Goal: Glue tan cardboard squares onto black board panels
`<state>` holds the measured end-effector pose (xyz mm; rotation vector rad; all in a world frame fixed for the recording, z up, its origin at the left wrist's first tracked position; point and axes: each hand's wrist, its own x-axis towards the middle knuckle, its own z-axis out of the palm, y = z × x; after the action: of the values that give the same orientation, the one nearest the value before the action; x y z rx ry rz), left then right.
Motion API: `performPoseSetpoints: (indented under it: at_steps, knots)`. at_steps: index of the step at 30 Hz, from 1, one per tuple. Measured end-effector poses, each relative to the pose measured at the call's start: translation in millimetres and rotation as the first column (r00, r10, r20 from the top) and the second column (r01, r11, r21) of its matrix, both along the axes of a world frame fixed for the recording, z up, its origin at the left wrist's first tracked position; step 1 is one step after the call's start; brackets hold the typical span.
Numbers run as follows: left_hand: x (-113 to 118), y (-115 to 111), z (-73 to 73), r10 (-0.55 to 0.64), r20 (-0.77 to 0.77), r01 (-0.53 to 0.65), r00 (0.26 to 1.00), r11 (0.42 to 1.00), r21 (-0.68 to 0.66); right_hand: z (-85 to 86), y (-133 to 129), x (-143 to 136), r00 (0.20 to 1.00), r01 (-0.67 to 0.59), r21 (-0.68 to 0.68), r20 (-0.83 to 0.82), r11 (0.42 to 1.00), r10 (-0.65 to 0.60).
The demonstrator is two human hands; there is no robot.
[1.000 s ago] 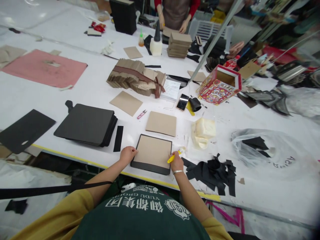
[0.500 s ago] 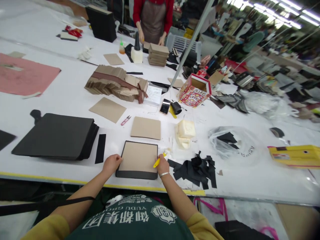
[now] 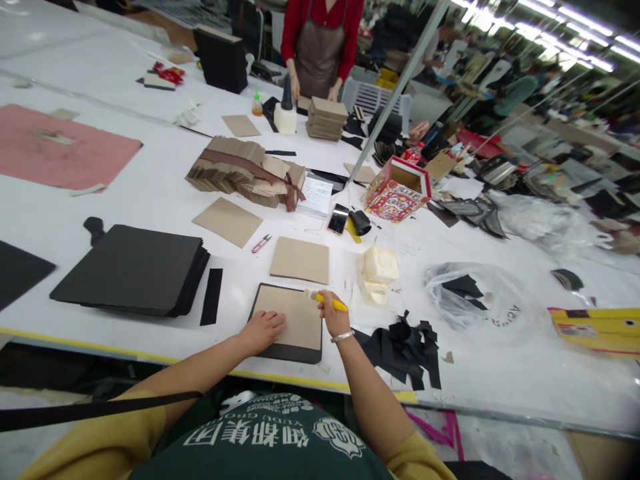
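Note:
A beige board (image 3: 300,310) lies on a black sheet (image 3: 290,352) close to the table's front edge. My left hand (image 3: 265,330) rests flat on the board's left part, fingers spread. My right hand (image 3: 333,313) is closed around a yellow-handled brush (image 3: 334,303), whose bristles point left over the board's upper right corner. A second beige board (image 3: 300,260) lies just beyond. To the left are a black strip (image 3: 211,297) and a stack of black sheets (image 3: 135,267). Black scraps (image 3: 407,347) lie right of my right wrist.
A pale glue-like block (image 3: 380,267) stands right of the boards, near a clear plastic bag (image 3: 467,293). Farther back are pink snips (image 3: 261,243), a phone (image 3: 339,219), a red patterned box (image 3: 397,190) and bundled boards (image 3: 245,173). Across the table stands a person in red sleeves (image 3: 320,50).
My left hand has moved from the board's left edge onto its surface. My right hand has lifted from the right edge, and the brush now points left over the board. The view has shifted slightly.

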<state>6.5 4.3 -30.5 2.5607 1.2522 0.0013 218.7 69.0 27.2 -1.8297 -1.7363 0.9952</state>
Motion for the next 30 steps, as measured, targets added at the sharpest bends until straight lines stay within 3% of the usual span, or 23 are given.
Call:
performPoseSetpoints:
  at_steps: [2, 4, 7, 9, 16, 24, 27, 30]
  knots:
    - [3.2, -0.5, -1.0, 0.032, -0.011, -0.032, 0.999, 0.999, 0.001, -7.9, 11.0, -33.7, 0.973, -0.019, -0.149, -0.232, 0.989, -0.017]
    - [4.6, -0.9, -2.2, 0.053, -0.017, -0.053, 0.998, 0.999, -0.004, -22.4, 17.4, -69.6, 0.940, -0.038, -0.219, -0.338, 0.975, -0.039]
    - [3.8, -0.8, -3.3, 0.060, -0.017, -0.060, 0.998, 0.998, -0.018, -44.1, 20.9, -104.1, 0.942, -0.043, -0.231, -0.333, 0.972, -0.038]
    - [2.2, -0.8, -3.9, 0.060, -0.010, -0.061, 0.998, 0.998, -0.023, -53.5, 21.8, -103.7, 0.956, -0.020, -0.222, -0.288, 0.975, -0.047]
    - [-0.6, -1.9, -6.0, 0.084, -0.021, -0.084, 0.996, 0.996, -0.027, -52.3, 14.8, -9.0, 0.951, 0.194, -0.191, -0.204, 0.962, -0.233]
    - [0.5, -3.1, -6.9, 0.069, -0.045, -0.070, 0.997, 0.997, -0.016, -21.2, -0.5, 59.0, 0.933, 0.288, -0.142, -0.180, 0.947, -0.311]
    - [1.4, -1.9, -8.8, 0.063, -0.042, -0.064, 0.997, 0.998, -0.029, -9.5, -18.7, 94.8, 0.966, 0.210, -0.045, -0.144, 0.977, -0.214]
    - [4.0, -0.2, -8.1, 0.059, -0.057, -0.062, 0.997, 0.997, -0.052, -17.8, -39.3, 121.0, 0.987, 0.008, 0.040, 0.159, 0.999, -0.014]
